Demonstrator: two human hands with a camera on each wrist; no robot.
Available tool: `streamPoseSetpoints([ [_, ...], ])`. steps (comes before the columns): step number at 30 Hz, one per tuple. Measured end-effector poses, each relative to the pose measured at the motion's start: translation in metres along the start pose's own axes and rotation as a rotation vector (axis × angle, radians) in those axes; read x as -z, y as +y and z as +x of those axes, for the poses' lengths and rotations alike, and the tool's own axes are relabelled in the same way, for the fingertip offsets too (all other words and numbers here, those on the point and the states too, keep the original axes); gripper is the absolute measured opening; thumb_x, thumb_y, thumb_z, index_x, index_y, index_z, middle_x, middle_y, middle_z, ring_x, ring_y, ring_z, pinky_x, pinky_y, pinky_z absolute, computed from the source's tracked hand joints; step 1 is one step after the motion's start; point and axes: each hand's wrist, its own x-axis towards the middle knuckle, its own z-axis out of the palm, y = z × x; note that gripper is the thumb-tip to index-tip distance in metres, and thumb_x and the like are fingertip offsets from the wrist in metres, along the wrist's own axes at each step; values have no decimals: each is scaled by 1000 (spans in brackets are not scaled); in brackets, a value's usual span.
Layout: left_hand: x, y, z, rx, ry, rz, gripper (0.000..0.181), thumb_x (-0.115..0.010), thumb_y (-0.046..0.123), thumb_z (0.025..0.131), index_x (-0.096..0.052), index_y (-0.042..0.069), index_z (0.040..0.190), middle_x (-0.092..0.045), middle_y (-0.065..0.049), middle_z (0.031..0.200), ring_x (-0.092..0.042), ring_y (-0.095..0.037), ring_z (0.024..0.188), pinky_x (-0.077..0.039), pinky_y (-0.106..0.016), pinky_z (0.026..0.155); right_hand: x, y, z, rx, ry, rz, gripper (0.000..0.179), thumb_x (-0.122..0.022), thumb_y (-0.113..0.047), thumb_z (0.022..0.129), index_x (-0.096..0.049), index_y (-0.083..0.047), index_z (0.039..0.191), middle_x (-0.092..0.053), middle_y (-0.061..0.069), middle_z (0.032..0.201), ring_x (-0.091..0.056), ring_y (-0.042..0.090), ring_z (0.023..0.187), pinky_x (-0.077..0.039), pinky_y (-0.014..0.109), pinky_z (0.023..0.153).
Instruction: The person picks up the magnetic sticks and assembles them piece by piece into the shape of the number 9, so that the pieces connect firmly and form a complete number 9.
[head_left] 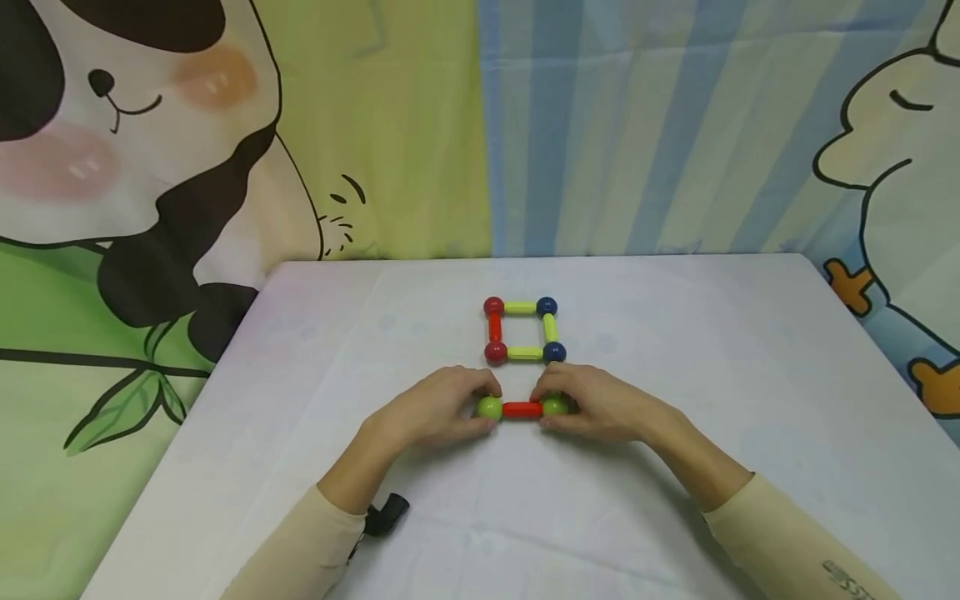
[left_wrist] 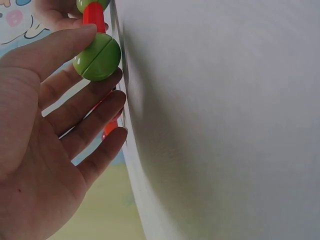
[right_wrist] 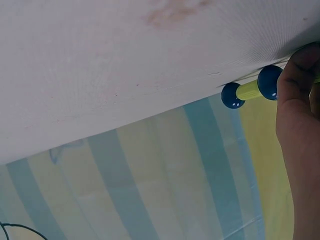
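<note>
A red rod (head_left: 522, 410) lies crosswise with a green ball at each end. My left hand (head_left: 442, 408) pinches the left green ball (head_left: 490, 407) between thumb and fingers, and in the left wrist view its other fingers spread beside that ball. The right green ball (head_left: 554, 405) is gripped by my right hand (head_left: 603, 404), its thumb on the near side. Just beyond both hands lies a square frame with two red balls (head_left: 496, 352) on the left and two dark blue balls (head_left: 547, 307) on the right. One red side rod (head_left: 495, 327) and several yellow-green rods (head_left: 525, 353) join them.
Everything lies on a white-covered table (head_left: 697, 333). A patterned cloth backdrop (head_left: 420, 125) rises behind its far edge. Near the left sleeve a black device (head_left: 387, 514) sticks out from the wrist.
</note>
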Motion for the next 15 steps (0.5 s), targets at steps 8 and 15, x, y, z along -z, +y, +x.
streamPoseSetpoints([
  [8,0,-2,0,6,16,18,35,-76,31,93,-66,20,124,-66,7,110,-58,-13,101,-50,-36,98,-2,0,2,1,17,-30,26,-79,-30,92,-72,-25,117,-61,-13,109,-55,8,93,-51,29,84],
  [15,-2,-5,2,26,27,39,36,-76,31,94,-66,19,126,-65,7,111,-56,-13,102,-50,-35,97,-5,0,5,8,45,-62,28,-80,-32,91,-72,-23,117,-61,-10,110,-55,8,92,-51,28,83],
])
